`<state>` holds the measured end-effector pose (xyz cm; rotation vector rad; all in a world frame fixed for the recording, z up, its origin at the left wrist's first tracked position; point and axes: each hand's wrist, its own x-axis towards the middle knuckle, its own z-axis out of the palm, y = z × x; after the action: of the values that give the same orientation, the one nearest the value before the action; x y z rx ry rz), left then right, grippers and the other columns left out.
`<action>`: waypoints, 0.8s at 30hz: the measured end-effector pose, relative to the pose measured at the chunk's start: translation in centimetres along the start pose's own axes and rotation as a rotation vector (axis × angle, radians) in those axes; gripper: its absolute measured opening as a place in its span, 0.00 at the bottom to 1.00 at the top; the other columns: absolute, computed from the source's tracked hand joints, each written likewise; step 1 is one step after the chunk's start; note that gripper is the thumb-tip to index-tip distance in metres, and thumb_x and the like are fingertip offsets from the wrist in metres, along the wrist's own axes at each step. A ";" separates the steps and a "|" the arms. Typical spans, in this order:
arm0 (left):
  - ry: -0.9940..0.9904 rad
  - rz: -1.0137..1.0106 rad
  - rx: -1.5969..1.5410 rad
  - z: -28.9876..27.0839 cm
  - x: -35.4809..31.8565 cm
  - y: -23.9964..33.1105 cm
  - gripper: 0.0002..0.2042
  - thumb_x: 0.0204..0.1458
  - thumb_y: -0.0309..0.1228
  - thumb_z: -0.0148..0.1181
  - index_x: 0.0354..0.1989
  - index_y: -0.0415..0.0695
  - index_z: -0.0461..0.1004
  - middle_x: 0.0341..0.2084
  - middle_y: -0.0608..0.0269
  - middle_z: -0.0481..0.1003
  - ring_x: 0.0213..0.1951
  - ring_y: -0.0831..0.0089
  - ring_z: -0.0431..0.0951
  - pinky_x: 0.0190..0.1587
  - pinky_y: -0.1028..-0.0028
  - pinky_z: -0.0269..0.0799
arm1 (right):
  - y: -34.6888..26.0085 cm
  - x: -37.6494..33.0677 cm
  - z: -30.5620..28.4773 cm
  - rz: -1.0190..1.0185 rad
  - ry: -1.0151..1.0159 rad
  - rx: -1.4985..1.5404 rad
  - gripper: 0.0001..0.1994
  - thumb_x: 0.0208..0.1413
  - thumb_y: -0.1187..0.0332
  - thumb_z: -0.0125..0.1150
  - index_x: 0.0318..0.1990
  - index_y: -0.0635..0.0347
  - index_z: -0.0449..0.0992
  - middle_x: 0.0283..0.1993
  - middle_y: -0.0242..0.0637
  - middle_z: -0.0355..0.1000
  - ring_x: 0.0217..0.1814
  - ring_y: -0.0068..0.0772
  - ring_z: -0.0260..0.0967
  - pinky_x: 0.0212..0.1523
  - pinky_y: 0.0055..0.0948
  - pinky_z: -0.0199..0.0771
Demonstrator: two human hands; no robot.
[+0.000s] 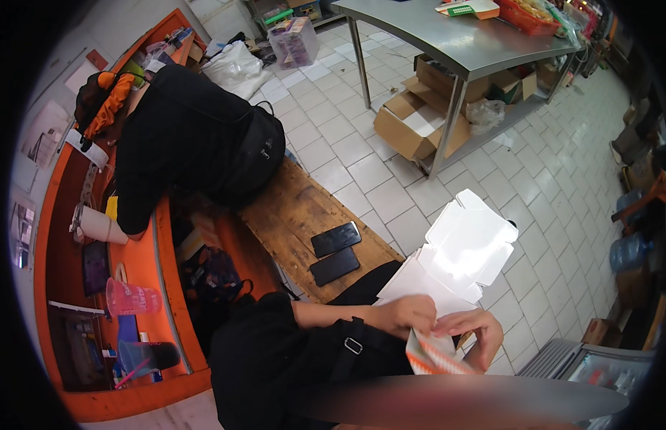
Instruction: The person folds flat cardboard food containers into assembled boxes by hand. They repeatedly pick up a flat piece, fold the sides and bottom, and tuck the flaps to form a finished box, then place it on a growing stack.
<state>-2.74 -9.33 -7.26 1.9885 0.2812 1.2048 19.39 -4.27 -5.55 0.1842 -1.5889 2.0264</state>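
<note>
My left hand (410, 313) is closed on the edge of an orange-and-white striped paper box (434, 357), its forearm reaching in from the left. On the box's other side my right hand (480, 333) curls round, thumb and fingers gripping it close to the left hand's fingertips. The box is partly folded, with its printed side toward me. Just beyond the hands lie flat white cardboard box blanks (470, 240), with cut flaps and a shiny patch of light. Whether the held box is joined to them I cannot tell.
Two dark phones (336, 252) rest on a wooden bench (290, 208) at my left. A person in black (197, 136) leans over the orange counter (150, 265), which holds plastic cups (132, 297). A steel table (447, 36) stands beyond, open cartons (419, 118) below.
</note>
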 end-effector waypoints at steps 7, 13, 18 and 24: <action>-0.126 -0.240 -1.011 0.9 2.6 1.9 0.19 0.55 0.45 0.54 0.24 0.39 0.73 0.25 0.59 0.73 0.33 0.67 0.74 0.37 0.70 0.68 | 5.2 3.0 2.8 0.193 0.868 0.306 0.33 0.51 0.43 0.57 0.46 0.70 0.71 0.41 0.46 0.73 0.46 0.39 0.71 0.54 0.41 0.65; -0.147 -0.639 -0.838 -4.9 2.3 -0.7 0.08 0.53 0.28 0.55 0.28 0.36 0.76 0.28 0.56 0.76 0.34 0.64 0.77 0.43 0.69 0.71 | 2.3 4.0 3.8 0.326 0.681 0.062 0.26 0.55 0.60 0.57 0.58 0.62 0.61 0.53 0.42 0.65 0.54 0.34 0.64 0.50 0.35 0.68; 0.080 -0.489 0.354 -2.8 0.9 -3.9 0.14 0.44 0.21 0.56 0.43 0.39 0.73 0.42 0.49 0.72 0.39 0.56 0.76 0.44 0.66 0.71 | 2.1 4.4 4.2 0.704 0.727 -0.482 0.40 0.43 0.69 0.69 0.64 0.56 0.54 0.61 0.41 0.52 0.61 0.36 0.55 0.51 0.37 0.69; -0.270 -0.440 0.719 0.2 -0.7 -2.4 0.36 0.40 0.40 0.66 0.58 0.41 0.60 0.60 0.45 0.54 0.61 0.51 0.58 0.61 0.59 0.54 | 1.6 4.1 4.4 0.328 0.914 -0.778 0.44 0.30 0.75 0.74 0.60 0.55 0.58 0.62 0.41 0.51 0.63 0.41 0.53 0.58 0.39 0.61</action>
<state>-2.48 -8.14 -9.46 2.4681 1.0668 0.5730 14.11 -7.24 -3.87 -1.1677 -1.6484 1.1948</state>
